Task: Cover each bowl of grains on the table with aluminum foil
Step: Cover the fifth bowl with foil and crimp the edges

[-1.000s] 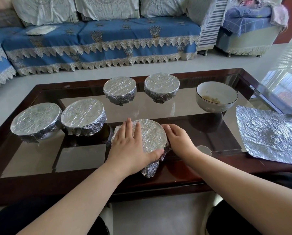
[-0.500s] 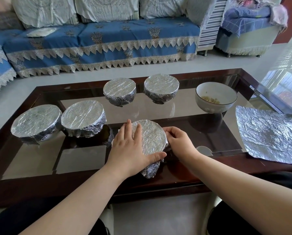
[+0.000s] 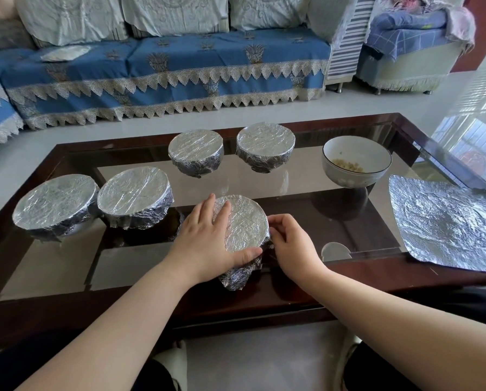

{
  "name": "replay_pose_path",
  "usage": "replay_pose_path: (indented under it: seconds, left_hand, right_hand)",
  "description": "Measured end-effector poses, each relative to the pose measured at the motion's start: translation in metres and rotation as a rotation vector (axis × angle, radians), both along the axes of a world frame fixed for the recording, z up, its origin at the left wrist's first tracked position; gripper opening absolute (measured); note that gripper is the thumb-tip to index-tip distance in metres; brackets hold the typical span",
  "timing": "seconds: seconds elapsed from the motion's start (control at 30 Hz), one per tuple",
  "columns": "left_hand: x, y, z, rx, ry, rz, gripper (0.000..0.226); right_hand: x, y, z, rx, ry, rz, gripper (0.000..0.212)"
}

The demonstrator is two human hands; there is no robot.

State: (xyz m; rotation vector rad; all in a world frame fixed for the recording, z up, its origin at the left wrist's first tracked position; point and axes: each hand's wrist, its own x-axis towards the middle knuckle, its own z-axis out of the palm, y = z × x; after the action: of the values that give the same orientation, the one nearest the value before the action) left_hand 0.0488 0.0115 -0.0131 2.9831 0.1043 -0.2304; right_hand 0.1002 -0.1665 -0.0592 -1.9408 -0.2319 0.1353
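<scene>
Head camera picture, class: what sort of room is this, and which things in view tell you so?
Most likely a home living room: a blue-covered sofa with cushions, a low glass-topped coffee table, and a draped armchair beside the sofa.

covered bowls [image 3: 134, 196]: five, foil-wrapped, upright on table
open bowl [image 3: 356, 160]: white, grains inside, far right
foil sheet [image 3: 447, 224]: flat, crinkled, right edge

A blue lace-trimmed sofa [image 3: 162, 71] and a draped armchair [image 3: 405, 55] stand on pale floor [image 3: 306, 104] in daylight.
</scene>
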Motion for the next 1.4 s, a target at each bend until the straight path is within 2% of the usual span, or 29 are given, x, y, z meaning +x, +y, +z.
replay_pose_path:
  seconds: [0.3, 0.57, 0.7, 1.13, 1.23, 1.4]
  left_hand:
    - [-0.001, -0.002, 0.002, -0.005, -0.004, 0.048, 0.123]
    - [0.001, -0.001, 0.0, 0.008, -0.013, 0.046, 0.125]
    - [0.002, 0.001, -0.003, 0.014, -0.029, 0.033, 0.132]
    - [0.001, -0.002, -0.001, 0.017, -0.018, 0.048, 0.122]
    - [0.001, -0.002, -0.001, 0.027, -0.025, 0.047, 0.125]
    - [0.001, -0.004, -0.003, 0.034, -0.033, 0.067, 0.131]
  right_hand:
    - [0.01, 0.002, 0.009, -0.153, -0.048, 0.051, 0.022]
    - [0.012, 0.003, 0.015, -0.284, -0.067, 0.123, 0.033]
    - [0.016, 0.0, 0.016, -0.328, -0.102, 0.133, 0.031]
    - [0.04, 0.003, 0.035, -0.443, -0.061, 0.165, 0.014]
    - [0.033, 0.008, 0.033, -0.312, 0.064, 0.097, 0.017]
    - [0.024, 0.014, 0.028, 0.315, 0.514, -0.06, 0.017]
